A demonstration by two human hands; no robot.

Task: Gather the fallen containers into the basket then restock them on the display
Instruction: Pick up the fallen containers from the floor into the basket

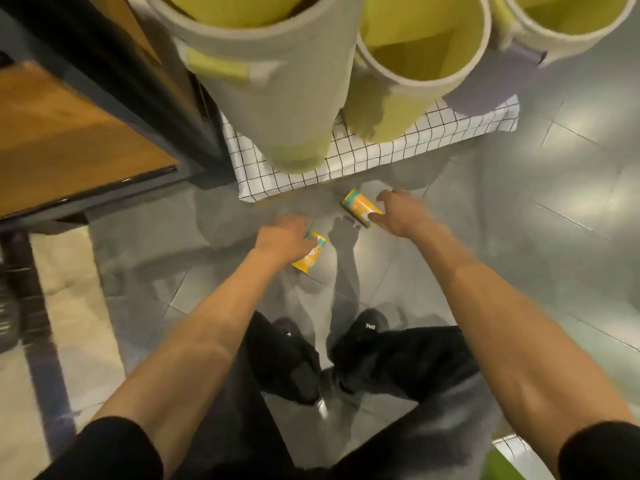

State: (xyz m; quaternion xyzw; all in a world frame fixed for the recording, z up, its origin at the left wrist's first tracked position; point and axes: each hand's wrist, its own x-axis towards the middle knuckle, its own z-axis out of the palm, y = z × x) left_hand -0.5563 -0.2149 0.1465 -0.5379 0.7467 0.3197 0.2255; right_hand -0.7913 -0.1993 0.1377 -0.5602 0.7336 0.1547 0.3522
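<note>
On the grey tiled floor (519, 258), just ahead of your black shoes (360, 337): two small yellow containers with teal rims, both on their sides, near each other but apart.

Item one, the left container (311, 255). It lies slantwise beneath your left hand (282, 237), whose fingers curl over its far end and hide it. The near end sticks out toward you. Whether it is clear of the tiles, you cannot tell.

Item two, the right container (358, 206). It sits farther from you, just beside the edge of the checked cloth (381, 150). Your right hand (398, 213) clasps its nearer end, thumb on one side and fingers curled round the other. The teal-rimmed far end is bare.

Item three, the tall bins. A large pale bin (277, 81) with a yellow lining and a yellow bin (398, 98) with a pale rim stand on the checked cloth, side by side. A third bin (554, 26), purple lower down, rises at the cloth's right end.

Item four, a wooden shelf (69, 140) in a dark frame, to your left.

Item five, dark sleeves (114, 448) ending near your elbows, both forearms bare, and dark trousers (415, 358).

Item six, a green-edged object (502, 462) at the lower right, too cropped to name.
</note>
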